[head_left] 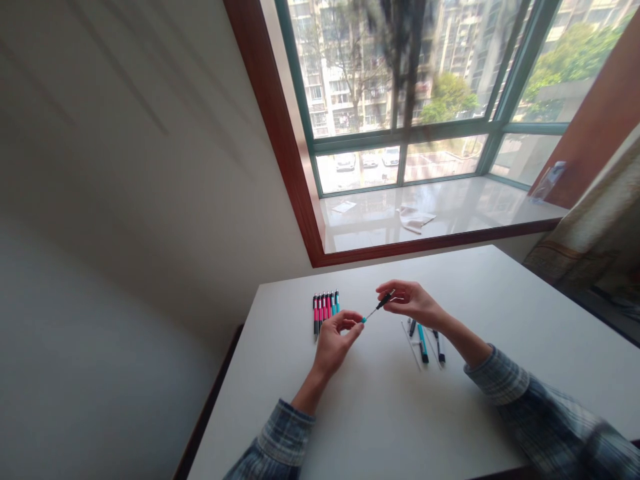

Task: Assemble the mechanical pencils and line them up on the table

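Both hands are up above the far half of the white table (390,413), kind of in the middle between its left and right edges. Left hand (336,343) has a little teal piece (364,320) pinched between thumb and fingertips. Right hand (413,300) is pinching a black pen part (384,301), tilted, and there's a thin rod (371,313) bridging the gap between the two pieces. Can't really tell how far in the rod sits at either end.

Over toward the table's far left corner there's a neat row of pens (324,307), pink and black ones on the left, teal ones on the right, all pointing the same way. They're side by side, and the left hand covers part of the row from this angle.

Below the right hand, nearer the table's right edge than the row is, you've got loose bits: a teal barrel (423,339) with a black end, some black pieces (441,353) and thin white rods (413,348). They all lie roughly lengthwise, just beside each other, partly tucked under the right wrist in view.
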